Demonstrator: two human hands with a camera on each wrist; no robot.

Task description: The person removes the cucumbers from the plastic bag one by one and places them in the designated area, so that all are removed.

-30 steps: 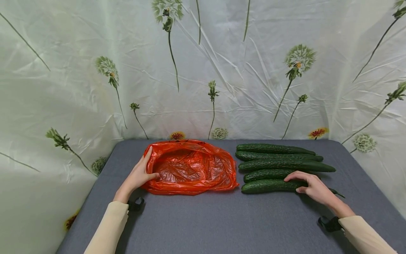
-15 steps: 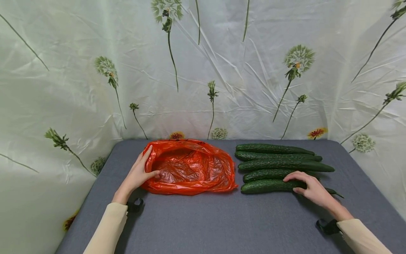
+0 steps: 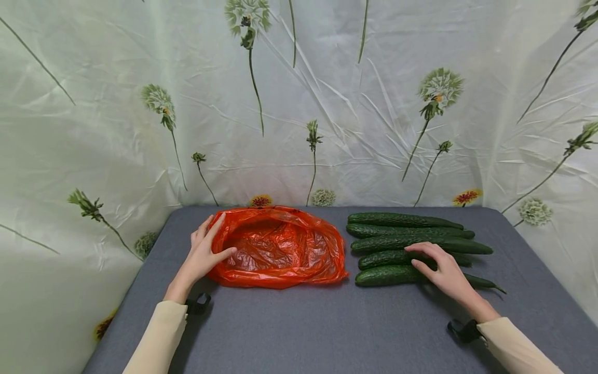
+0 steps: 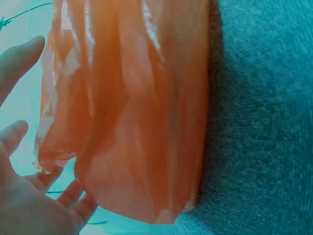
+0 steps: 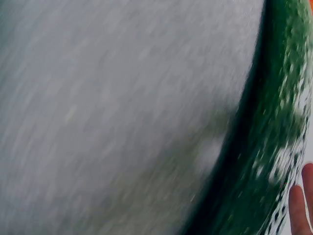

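An orange-red plastic bag (image 3: 268, 279) lies on the table with its mouth spread wide and nothing visible inside. My left hand (image 3: 202, 259) is at the bag's left end, thumb over the mouth and fingers along the outside. In the left wrist view, those fingers (image 4: 71, 196) are spread and straight beside the bag's wall (image 4: 132, 122). Several cucumbers lie side by side to the right. Above the two nearest, my right hand (image 3: 441, 272) hovers with thumb and fingers apart. The right wrist view shows the front cucumber (image 5: 274, 127) blurred, with fingertips (image 5: 297, 210) beside it.
A grey cloth (image 3: 299, 332) covers the table. Behind it hangs a pale curtain (image 3: 336, 104) printed with dandelions, also along both sides. A narrow strip of cloth separates the bag from the cucumbers.
My right hand has shifted left and slightly farther back over the cucumbers, its thumb parting from the front one. The left fingers have spread a little. The bag and cucumbers look unmoved.
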